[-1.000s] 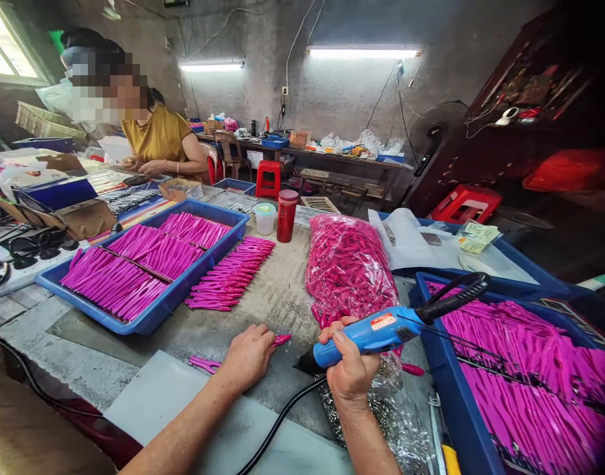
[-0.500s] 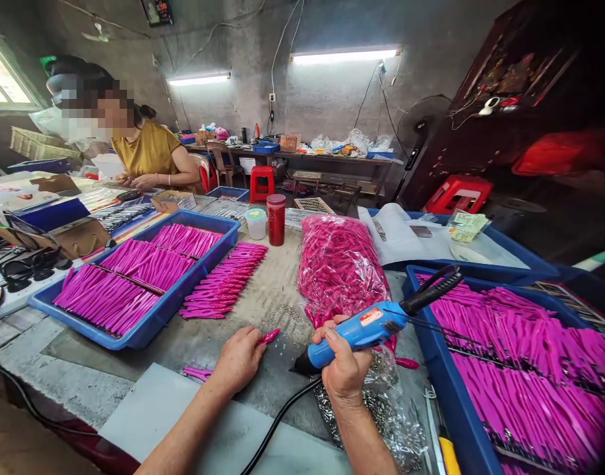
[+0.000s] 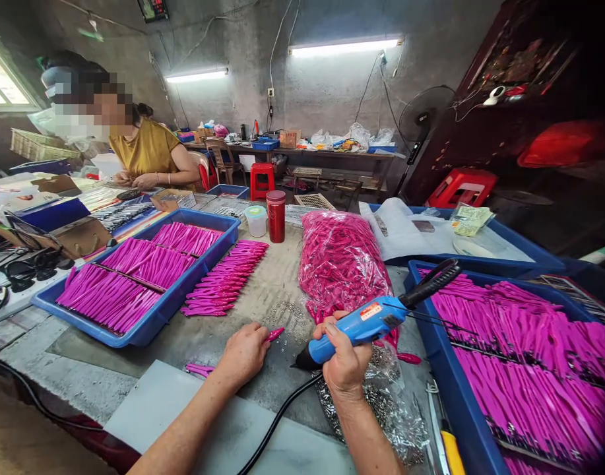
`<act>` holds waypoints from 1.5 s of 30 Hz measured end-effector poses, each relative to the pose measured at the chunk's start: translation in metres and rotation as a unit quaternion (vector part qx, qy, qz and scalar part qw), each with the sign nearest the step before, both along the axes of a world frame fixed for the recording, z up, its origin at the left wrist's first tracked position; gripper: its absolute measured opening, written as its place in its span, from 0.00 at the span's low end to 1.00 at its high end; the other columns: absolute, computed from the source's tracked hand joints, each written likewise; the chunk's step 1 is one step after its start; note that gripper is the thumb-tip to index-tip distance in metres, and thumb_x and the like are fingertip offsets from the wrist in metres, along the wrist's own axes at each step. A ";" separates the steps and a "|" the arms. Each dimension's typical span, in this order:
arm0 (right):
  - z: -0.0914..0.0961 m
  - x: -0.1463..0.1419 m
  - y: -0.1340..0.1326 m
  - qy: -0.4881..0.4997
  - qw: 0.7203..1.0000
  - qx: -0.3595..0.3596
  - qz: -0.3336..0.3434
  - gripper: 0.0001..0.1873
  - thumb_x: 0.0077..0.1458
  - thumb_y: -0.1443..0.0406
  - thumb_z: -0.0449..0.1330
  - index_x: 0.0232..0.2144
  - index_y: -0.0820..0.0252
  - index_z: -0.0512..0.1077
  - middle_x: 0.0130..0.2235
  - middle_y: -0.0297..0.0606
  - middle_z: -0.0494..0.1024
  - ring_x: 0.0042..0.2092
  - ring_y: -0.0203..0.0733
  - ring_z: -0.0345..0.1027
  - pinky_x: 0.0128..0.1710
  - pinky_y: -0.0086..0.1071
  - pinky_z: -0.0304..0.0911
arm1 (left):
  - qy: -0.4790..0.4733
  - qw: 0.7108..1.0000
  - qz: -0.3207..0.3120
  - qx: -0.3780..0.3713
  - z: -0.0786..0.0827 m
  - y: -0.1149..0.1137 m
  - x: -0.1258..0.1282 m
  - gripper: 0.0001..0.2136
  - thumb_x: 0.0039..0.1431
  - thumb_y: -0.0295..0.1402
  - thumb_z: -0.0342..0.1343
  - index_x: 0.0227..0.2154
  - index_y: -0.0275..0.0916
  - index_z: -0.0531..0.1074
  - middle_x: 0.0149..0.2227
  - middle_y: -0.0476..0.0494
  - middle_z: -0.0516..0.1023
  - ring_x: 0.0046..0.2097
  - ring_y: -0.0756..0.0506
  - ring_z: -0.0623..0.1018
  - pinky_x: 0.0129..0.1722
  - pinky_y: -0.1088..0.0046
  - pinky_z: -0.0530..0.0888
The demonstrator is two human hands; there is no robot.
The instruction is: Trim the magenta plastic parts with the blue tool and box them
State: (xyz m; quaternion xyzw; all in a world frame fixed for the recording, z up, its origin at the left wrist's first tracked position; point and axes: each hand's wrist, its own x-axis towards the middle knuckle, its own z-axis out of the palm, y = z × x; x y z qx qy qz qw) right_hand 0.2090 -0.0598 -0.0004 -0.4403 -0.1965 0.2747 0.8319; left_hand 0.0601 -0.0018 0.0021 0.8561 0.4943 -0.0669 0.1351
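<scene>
My left hand (image 3: 243, 353) rests on the table with its fingers closed on a small pink plastic piece (image 3: 274, 334) that pokes out past the fingertips. My right hand (image 3: 346, 363) grips a blue electric screwdriver (image 3: 366, 323), its dark tip pointing down and left toward that piece. A black cord (image 3: 277, 422) runs from the tool toward me. Another pink piece (image 3: 199, 369) lies just left of my left wrist. A clear bag of small silver screws (image 3: 391, 409) lies under my right hand.
A blue tray (image 3: 148, 328) of magenta pieces sits at left, with a loose row of pieces (image 3: 227, 277) beside it. A big bag of pink parts (image 3: 339, 264) lies ahead. Another blue tray (image 3: 450, 396) stands at right. A red flask (image 3: 276, 216) and a person in yellow (image 3: 148, 148) are beyond.
Both hands keep their grip and stay almost still on the table. The view has shifted slightly, so everything sits a little lower and to the left than a second ago.
</scene>
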 end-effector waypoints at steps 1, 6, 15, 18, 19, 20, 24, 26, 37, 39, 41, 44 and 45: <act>0.000 0.000 0.000 -0.002 1.000 0.000 0.000 0.19 0.38 0.59 0.65 0.31 0.61 0.64 0.20 0.29 0.68 0.20 0.38 0.64 0.25 0.34 0.61 | 0.002 1.000 -0.001 0.001 0.000 0.000 0.001 0.10 0.63 0.31 0.45 0.34 0.41 0.72 0.40 0.43 0.75 0.45 0.46 0.74 0.42 0.72 0.68; -0.002 0.000 0.000 0.002 1.000 -0.006 0.006 0.19 0.38 0.59 0.65 0.31 0.61 0.64 0.21 0.29 0.68 0.20 0.38 0.64 0.25 0.34 0.61 | 0.005 1.000 0.002 0.000 -0.001 0.000 0.003 0.10 0.63 0.31 0.45 0.34 0.41 0.72 0.40 0.43 0.75 0.45 0.45 0.74 0.42 0.71 0.68; -0.002 0.001 0.000 0.005 1.000 0.004 0.009 0.19 0.39 0.59 0.65 0.32 0.61 0.63 0.21 0.29 0.68 0.20 0.38 0.64 0.25 0.34 0.61 | 0.011 1.000 -0.005 0.007 -0.002 -0.001 0.002 0.11 0.63 0.31 0.44 0.34 0.40 0.73 0.40 0.43 0.75 0.46 0.44 0.74 0.42 0.70 0.69; -0.002 0.000 0.001 0.005 1.000 0.007 0.013 0.20 0.39 0.60 0.65 0.32 0.61 0.63 0.21 0.29 0.68 0.21 0.38 0.64 0.26 0.34 0.61 | 0.011 1.000 0.004 0.002 -0.002 -0.002 0.002 0.11 0.63 0.31 0.45 0.34 0.40 0.73 0.40 0.43 0.75 0.46 0.44 0.74 0.42 0.71 0.69; -0.002 0.000 0.001 0.002 1.000 0.008 0.011 0.19 0.39 0.60 0.65 0.32 0.61 0.63 0.21 0.29 0.69 0.21 0.38 0.65 0.26 0.34 0.61 | 0.009 1.000 0.007 0.002 -0.002 -0.002 0.002 0.10 0.63 0.31 0.45 0.34 0.41 0.73 0.40 0.43 0.75 0.46 0.44 0.74 0.42 0.71 0.69; -0.001 -0.001 0.001 -0.002 1.000 0.008 0.009 0.19 0.39 0.60 0.65 0.32 0.61 0.63 0.21 0.29 0.69 0.21 0.38 0.65 0.26 0.34 0.61 | 0.007 1.000 0.010 0.003 -0.003 -0.002 0.002 0.10 0.62 0.31 0.45 0.34 0.41 0.73 0.40 0.44 0.75 0.46 0.44 0.74 0.42 0.71 0.69; 0.004 -0.005 0.004 -0.024 1.000 0.011 0.004 0.19 0.39 0.61 0.66 0.32 0.61 0.64 0.22 0.29 0.69 0.21 0.38 0.65 0.25 0.34 0.62 | -0.009 1.000 0.016 0.003 -0.005 -0.003 0.003 0.10 0.62 0.31 0.46 0.34 0.41 0.73 0.40 0.44 0.75 0.46 0.44 0.74 0.41 0.70 0.69; 0.007 -0.008 0.008 -0.034 0.999 0.014 0.013 0.19 0.39 0.61 0.66 0.32 0.61 0.64 0.22 0.30 0.69 0.21 0.38 0.65 0.24 0.33 0.62 | -0.018 0.999 0.026 -0.005 -0.005 -0.003 0.003 0.09 0.62 0.31 0.46 0.34 0.41 0.73 0.41 0.44 0.75 0.46 0.44 0.74 0.42 0.70 0.68; 0.020 -0.025 0.048 -0.094 0.994 0.027 0.041 0.18 0.38 0.62 0.66 0.31 0.61 0.66 0.22 0.28 0.69 0.20 0.37 0.65 0.23 0.32 0.62 | -0.034 0.998 0.041 -0.036 -0.004 -0.004 0.004 0.08 0.61 0.31 0.48 0.35 0.42 0.73 0.42 0.45 0.76 0.47 0.44 0.73 0.42 0.69 0.70; 0.021 -0.028 0.052 -0.102 0.993 0.027 0.045 0.18 0.37 0.62 0.66 0.31 0.61 0.66 0.22 0.28 0.69 0.19 0.37 0.64 0.23 0.31 0.62 | -0.031 0.998 0.040 -0.042 -0.003 -0.005 0.004 0.09 0.61 0.31 0.48 0.36 0.41 0.73 0.42 0.45 0.76 0.48 0.43 0.73 0.43 0.69 0.70; 0.021 -0.030 0.055 -0.109 0.993 0.023 0.045 0.17 0.37 0.62 0.66 0.30 0.61 0.66 0.21 0.28 0.69 0.19 0.36 0.64 0.23 0.31 0.62 | -0.031 0.998 0.040 -0.042 -0.004 -0.005 0.004 0.09 0.61 0.31 0.48 0.36 0.41 0.73 0.42 0.45 0.76 0.48 0.43 0.73 0.43 0.69 0.70; 0.022 -0.031 0.058 -0.114 0.993 0.014 0.041 0.17 0.36 0.62 0.65 0.30 0.61 0.66 0.21 0.28 0.69 0.19 0.36 0.64 0.22 0.32 0.62 | -0.037 0.998 0.036 -0.038 -0.008 -0.004 0.004 0.08 0.61 0.31 0.48 0.36 0.42 0.73 0.41 0.45 0.75 0.48 0.43 0.73 0.43 0.69 0.70; 0.022 -0.031 0.058 -0.113 0.993 0.012 0.042 0.17 0.36 0.62 0.65 0.29 0.61 0.66 0.21 0.28 0.69 0.19 0.36 0.64 0.22 0.32 0.62 | -0.040 0.998 0.035 -0.036 -0.010 -0.004 0.004 0.08 0.61 0.31 0.48 0.36 0.42 0.73 0.41 0.45 0.75 0.48 0.43 0.73 0.43 0.69 0.70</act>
